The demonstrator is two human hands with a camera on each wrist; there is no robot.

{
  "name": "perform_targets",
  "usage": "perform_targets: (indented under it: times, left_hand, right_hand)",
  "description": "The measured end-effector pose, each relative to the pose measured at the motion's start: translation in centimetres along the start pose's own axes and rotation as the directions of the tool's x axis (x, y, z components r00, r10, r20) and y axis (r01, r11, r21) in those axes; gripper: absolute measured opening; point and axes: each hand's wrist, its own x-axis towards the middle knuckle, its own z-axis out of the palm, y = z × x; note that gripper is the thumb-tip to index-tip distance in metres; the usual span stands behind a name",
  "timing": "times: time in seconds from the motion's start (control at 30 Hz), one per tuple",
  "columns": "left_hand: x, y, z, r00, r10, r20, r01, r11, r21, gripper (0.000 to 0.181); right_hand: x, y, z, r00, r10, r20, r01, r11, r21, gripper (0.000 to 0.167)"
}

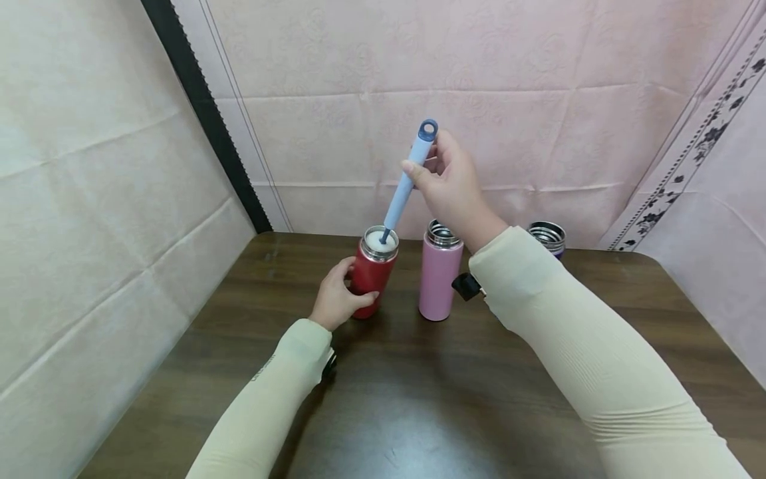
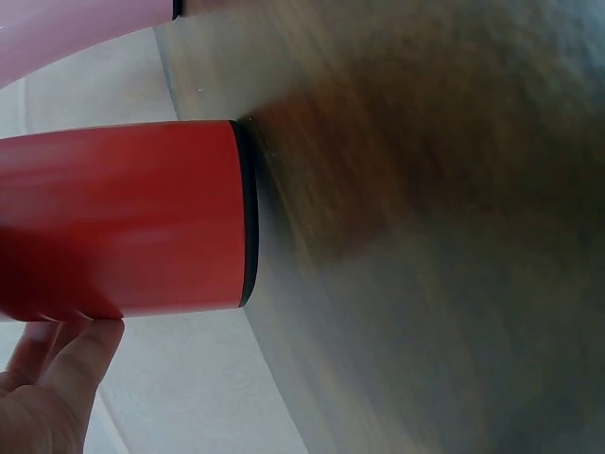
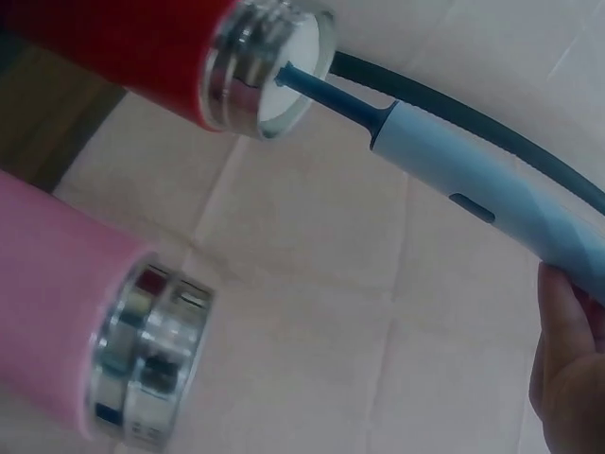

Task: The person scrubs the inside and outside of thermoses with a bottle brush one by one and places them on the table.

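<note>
A red bottle with a steel neck stands at the table's far side. My left hand holds its lower body, thumb in front; in the left wrist view several fingertips touch its side. My right hand grips the light blue handle of a bottle brush near its looped dark blue end. The brush leans to the right, and its thin dark stem meets a white round head sitting in the red bottle's mouth. Whatever lies deeper inside the bottle is hidden.
A pink bottle without a lid stands right of the red one. Farther right, a dark blue bottle with a steel neck is mostly covered by my right sleeve. Pale cloth hangs behind the brown wooden table.
</note>
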Motion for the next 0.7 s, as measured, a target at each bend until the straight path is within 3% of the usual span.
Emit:
perform_targets:
  times: [0.13,0.33,0.7]
  left_hand:
    - [-0.1,0.2,0.2,1.000,0.020,0.004,-0.020,0.999,0.025,0.071]
    - [0.2,0.8,1.2,0.997,0.065,0.042,-0.066,0.998,0.020,0.072]
    - [0.1,0.9,1.7,0.998,0.050,0.040,-0.050,0.999,-0.010,0.069]
  right_hand:
    - [-0.6,1.6,0.9,0.999,-0.002,0.035,0.003,1.000,-0.025,0.021]
    - [-2.2,4.4,2.6,0.977,0.153,0.150,-0.140,0.986,-0.096,0.030]
    - [-2.7,5.6,2.8,0.982,0.121,0.149,-0.108,0.990,-0.090,0.031]
